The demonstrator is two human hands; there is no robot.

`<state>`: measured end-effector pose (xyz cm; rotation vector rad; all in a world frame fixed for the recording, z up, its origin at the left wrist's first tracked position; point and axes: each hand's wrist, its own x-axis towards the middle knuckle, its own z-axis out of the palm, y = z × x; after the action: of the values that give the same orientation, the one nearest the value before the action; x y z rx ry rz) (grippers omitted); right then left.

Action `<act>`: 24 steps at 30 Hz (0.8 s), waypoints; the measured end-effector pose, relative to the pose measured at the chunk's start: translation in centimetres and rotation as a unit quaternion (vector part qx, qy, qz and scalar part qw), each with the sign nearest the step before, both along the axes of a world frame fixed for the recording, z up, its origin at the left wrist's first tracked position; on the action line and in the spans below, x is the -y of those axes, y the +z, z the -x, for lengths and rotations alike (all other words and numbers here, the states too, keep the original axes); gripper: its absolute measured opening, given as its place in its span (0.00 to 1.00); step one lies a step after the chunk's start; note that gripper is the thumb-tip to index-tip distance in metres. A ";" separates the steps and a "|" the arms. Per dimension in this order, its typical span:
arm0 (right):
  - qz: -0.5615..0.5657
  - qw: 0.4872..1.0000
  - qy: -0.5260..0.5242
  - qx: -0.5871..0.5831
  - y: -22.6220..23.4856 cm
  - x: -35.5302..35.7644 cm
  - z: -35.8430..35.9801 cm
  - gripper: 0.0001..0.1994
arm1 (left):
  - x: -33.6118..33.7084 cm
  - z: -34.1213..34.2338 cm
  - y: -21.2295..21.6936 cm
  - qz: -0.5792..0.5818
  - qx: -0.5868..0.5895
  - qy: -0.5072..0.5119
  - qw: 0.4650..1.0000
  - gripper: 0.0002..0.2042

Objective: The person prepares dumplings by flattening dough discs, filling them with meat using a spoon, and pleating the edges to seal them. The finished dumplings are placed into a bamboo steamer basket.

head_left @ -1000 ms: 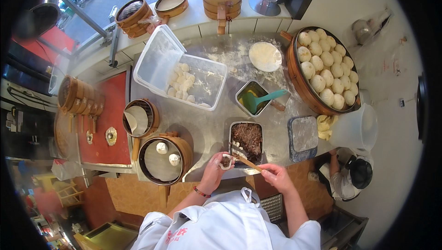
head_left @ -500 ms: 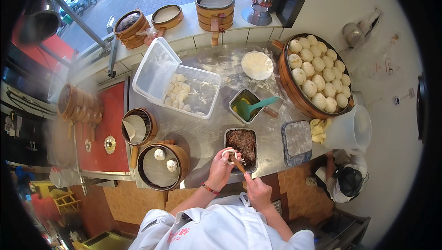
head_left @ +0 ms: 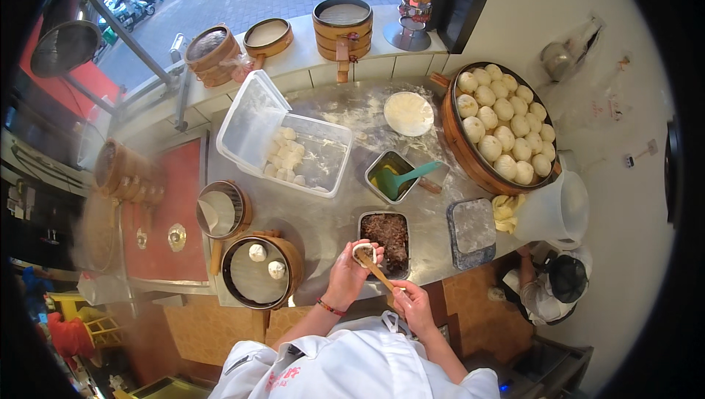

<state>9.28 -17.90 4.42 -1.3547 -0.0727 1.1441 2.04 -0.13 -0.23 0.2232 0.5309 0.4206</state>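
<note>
Left hand (head_left: 345,275) cups the soft, tearable dough wrapper (head_left: 364,253) from beneath, right hand (head_left: 413,305) pinches the stiff wooden paddle (head_left: 377,272)

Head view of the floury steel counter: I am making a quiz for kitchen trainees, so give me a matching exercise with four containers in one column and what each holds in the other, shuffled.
Containers:
1. large round bamboo steamer tray
2. clear plastic box with open lid
3. rectangular steel pan by the left hand
4. small square steel tin

Contents:
A. dark minced filling
B. a teal spatula
C. rows of pale round buns
D. small white dough pieces

Pairs: 1-C, 2-D, 3-A, 4-B
</note>
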 end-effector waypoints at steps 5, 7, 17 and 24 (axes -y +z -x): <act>0.012 0.996 -0.039 -0.081 -1.1 1.1 0.7 0.11 | -0.1 0.6 0.3 -0.055 -0.043 0.002 0.998 0.14; 0.008 0.995 -0.054 -0.088 -0.8 2.2 0.7 0.12 | -0.2 0.6 0.5 -0.083 -0.075 0.005 0.994 0.12; 0.249 0.706 0.208 0.629 -2.4 1.5 -1.6 0.07 | -0.5 1.0 0.6 -0.088 -0.033 0.001 0.996 0.15; 0.156 0.649 0.133 0.733 -0.9 -3.1 -2.1 0.11 | 0.2 1.5 2.7 -0.107 -0.063 -0.023 0.992 0.13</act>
<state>11.43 -14.82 3.52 -2.3276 -1.3336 -0.0552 0.53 -0.30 2.47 0.4692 0.6044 0.4202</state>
